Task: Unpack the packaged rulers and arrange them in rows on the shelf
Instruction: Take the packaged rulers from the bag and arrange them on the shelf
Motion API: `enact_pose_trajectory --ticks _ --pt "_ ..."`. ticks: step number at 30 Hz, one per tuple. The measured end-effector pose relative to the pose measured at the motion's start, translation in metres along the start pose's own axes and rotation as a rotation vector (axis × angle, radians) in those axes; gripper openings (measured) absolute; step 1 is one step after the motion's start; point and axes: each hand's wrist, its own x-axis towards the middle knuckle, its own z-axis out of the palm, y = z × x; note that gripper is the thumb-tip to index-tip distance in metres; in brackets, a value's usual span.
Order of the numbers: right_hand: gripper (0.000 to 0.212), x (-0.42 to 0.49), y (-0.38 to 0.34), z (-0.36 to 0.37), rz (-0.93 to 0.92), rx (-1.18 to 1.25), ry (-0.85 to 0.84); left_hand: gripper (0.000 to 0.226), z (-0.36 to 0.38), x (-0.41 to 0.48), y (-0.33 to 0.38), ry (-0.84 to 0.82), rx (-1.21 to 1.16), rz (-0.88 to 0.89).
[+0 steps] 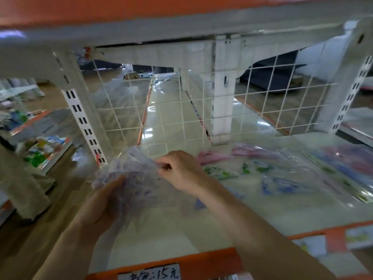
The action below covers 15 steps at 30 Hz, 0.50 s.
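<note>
Ruler packet (131,174) over shelf (161,229), left edge

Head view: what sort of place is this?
Probably a retail shop aisle: white metal shelving with slotted uprights, a white wire-grid back panel, and a handwritten white price label on the orange shelf edge.

Left hand (105,201) grips clear ruler packet (131,174); right hand (179,168) pinches its edge above shelf (161,229).
</note>
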Motion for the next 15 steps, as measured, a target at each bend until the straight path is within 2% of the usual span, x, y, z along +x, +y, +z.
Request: enact_pose_trajectory --ticks 2,5,8,11,13,15 --pt "0.014 -0.004 0.003 -0.009 0.026 -0.019 -0.035 0.038 -0.001 0.004 0.000 0.003 0.015 0.016" --pt "0.019 0.000 0.017 -0.021 0.174 0.141 -0.030 0.039 -0.001 0.003 0.003 0.039 -0.022 0.035" --pt "0.022 0.007 0.042 -0.035 0.374 0.245 0.003 0.029 -0.002 0.000 0.006 0.140 -0.036 0.067" --pt "0.024 0.016 0.056 -0.035 0.477 0.124 -0.091 0.013 -0.004 -0.004 0.011 0.229 -0.082 0.116" --pt "0.023 0.025 0.053 -0.024 0.505 0.052 -0.183 0.015 -0.005 -0.005 0.014 0.256 -0.140 0.125" --pt "0.016 0.033 0.047 -0.013 0.511 -0.015 -0.250 0.006 -0.004 -0.006 0.014 0.279 -0.180 0.123"
